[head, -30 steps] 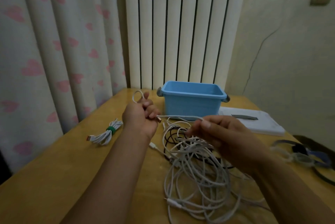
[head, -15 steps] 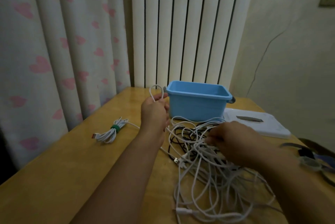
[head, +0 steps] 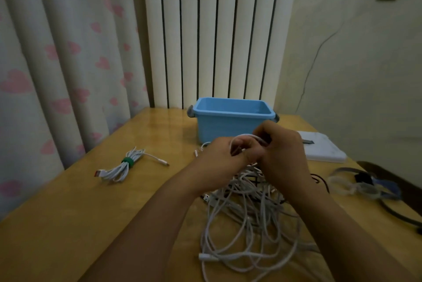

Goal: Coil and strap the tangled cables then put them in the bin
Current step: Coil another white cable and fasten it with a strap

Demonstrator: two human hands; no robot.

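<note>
- Since half a second ago, we see the right hand (head: 282,156) risen from the tangled cables (head: 249,215) to meet the left hand (head: 225,156).
- Both grips pinch one white cable loop (head: 245,136).
- Tangle lies on the bench (head: 68,224), before the blue bin (head: 230,122).

My desk (head: 68,224) is glossy wood; the bin (head: 225,130) on it smooth plastic, the curtain (head: 57,65) behind soft cloth.
</note>
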